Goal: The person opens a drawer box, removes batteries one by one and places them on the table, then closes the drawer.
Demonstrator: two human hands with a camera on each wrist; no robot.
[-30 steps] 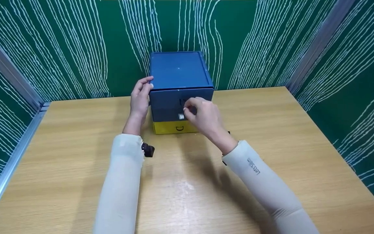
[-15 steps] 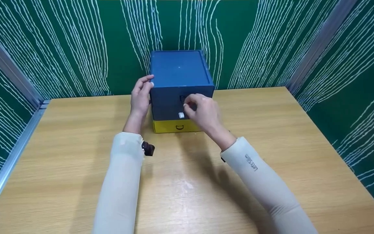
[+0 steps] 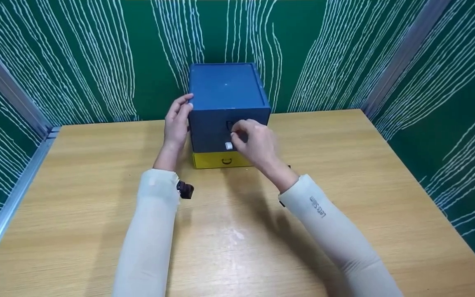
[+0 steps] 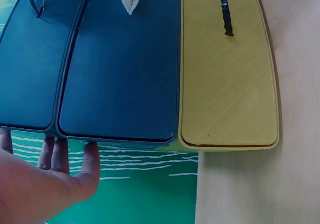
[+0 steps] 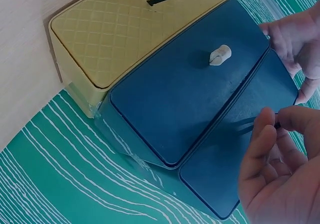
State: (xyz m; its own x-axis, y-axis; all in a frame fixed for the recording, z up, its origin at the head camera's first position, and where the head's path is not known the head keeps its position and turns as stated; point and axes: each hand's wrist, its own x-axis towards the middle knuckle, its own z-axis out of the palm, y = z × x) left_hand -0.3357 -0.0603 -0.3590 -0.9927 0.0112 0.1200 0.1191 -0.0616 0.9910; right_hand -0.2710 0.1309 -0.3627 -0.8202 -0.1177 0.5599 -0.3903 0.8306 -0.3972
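Right hand on the loop, left hand on the wall!

And there's the pinch: thumb and forefinger of the right hand [image 3: 258, 142] are clamped on the dark loop pull [image 5: 246, 121], whose end vanishes between the fingertips. It hangs from the upper drawer [image 5: 215, 184], flush in the blue drawer box [image 3: 225, 84]. Over to the left hand [image 3: 176, 127]: fingers apart, laid against the box's left side, though some are tucked behind the hand from above. The left-wrist camera catches just a sliver of the right fingers at its top corner.

Below comes the lower drawer [image 5: 185, 83] with its white pull [image 5: 220, 54]; from overhead the seam between the blue fronts is hard to pick out. Underneath, the yellow drawer [image 3: 204, 161] carries a dark handle [image 3: 226, 161], its right end screened by the right wrist. The whole stack stands near the table's far edge, between the two far corners of the table [image 3: 76, 206]; its back is out of sight.

Now the writing! The right sleeve [image 3: 328, 231] reads "Let'sSlim" in small dark letters, slanting along the forearm. Both sleeves run off the bottom of the head view, and a black device [image 3: 186, 190] juts from the left cuff.
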